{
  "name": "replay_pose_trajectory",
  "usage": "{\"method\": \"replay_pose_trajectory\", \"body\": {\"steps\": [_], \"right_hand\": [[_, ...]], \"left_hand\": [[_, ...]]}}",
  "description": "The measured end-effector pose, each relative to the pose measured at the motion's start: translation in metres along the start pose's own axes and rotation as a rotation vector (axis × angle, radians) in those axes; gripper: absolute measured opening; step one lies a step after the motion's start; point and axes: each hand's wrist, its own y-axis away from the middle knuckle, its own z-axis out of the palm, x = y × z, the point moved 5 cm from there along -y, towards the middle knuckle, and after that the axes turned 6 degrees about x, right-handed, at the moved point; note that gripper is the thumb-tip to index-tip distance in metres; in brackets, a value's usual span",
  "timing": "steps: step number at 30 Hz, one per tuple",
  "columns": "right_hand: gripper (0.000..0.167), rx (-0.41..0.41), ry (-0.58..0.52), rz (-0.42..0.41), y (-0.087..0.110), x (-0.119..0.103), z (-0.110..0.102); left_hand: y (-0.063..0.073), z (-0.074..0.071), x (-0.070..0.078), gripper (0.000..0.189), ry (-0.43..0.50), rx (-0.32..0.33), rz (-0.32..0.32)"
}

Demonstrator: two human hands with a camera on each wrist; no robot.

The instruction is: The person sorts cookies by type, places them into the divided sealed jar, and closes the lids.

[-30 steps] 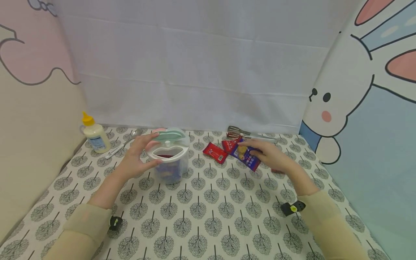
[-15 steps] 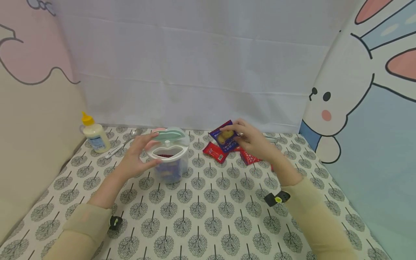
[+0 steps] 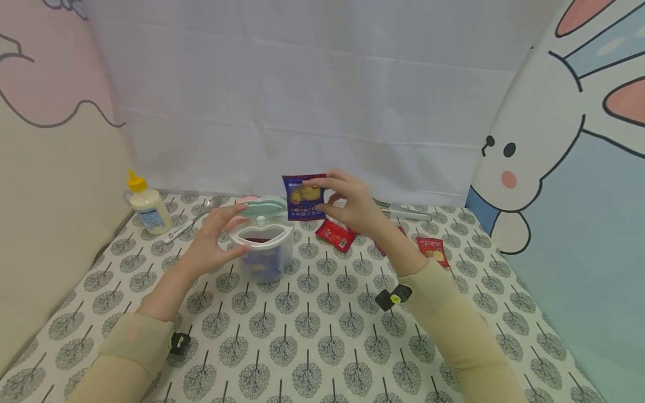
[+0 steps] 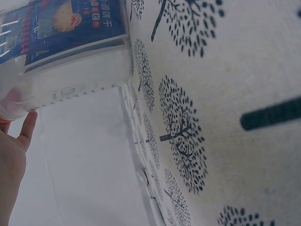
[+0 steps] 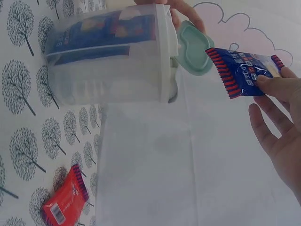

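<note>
My right hand (image 3: 355,207) pinches a blue snack packet (image 3: 302,204) with red crimped ends, raised just right of a clear plastic storage container (image 3: 267,266). Cookies are pictured on the packet. The container is upright, with a white top (image 3: 269,240); a green flap (image 3: 262,209) and a pink flap are raised. More blue packets (image 5: 113,30) show through its wall in the right wrist view. My left hand (image 3: 209,246) holds the container's left side near the top, thumb in front and fingers behind. In the right wrist view the held packet (image 5: 240,70) is apart from the green flap.
Red packets (image 3: 335,235) lie right of the container, another red packet (image 3: 432,251) farther right. Metal tongs (image 3: 403,212) lie behind them. At the back left are a spoon (image 3: 194,220) and a yellow-capped bottle (image 3: 151,212). A white cloth wall closes the back.
My right hand has lifted the blue packet off the red ones and carried it left toward the container. My left hand has stayed in place on the container.
</note>
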Motion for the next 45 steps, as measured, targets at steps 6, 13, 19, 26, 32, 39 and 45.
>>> {"method": "replay_pose_trajectory", "body": {"steps": [6, 13, 19, 26, 32, 39, 45], "right_hand": [[0.046, 0.027, -0.06, -0.05, -0.006, -0.002, 0.033], [0.044, 0.029, -0.086, -0.118, -0.008, 0.0, 0.065], [0.039, 0.022, -0.057, -0.134, -0.003, 0.008, 0.082], [0.036, -0.005, 0.022, -0.167, 0.006, 0.011, 0.091], [0.036, -0.074, 0.053, -0.177, 0.015, 0.014, 0.093], [0.029, -0.176, 0.071, -0.196, 0.022, 0.016, 0.095], [0.03, -0.292, 0.211, -0.193, 0.02, 0.013, 0.099]], "left_hand": [[0.0, 0.0, 0.001, 0.087, 0.009, -0.008, -0.014], [0.0, 0.004, 0.0, 0.087, 0.037, -0.02, 0.008], [0.0, 0.005, -0.001, 0.086, 0.042, -0.003, 0.041], [0.001, 0.005, -0.001, 0.087, 0.025, 0.001, 0.04], [0.0, 0.005, 0.0, 0.087, 0.025, -0.013, 0.049], [-0.001, 0.005, 0.001, 0.087, 0.01, -0.011, 0.045], [-0.001, 0.005, 0.0, 0.086, 0.017, -0.013, 0.03]]}}
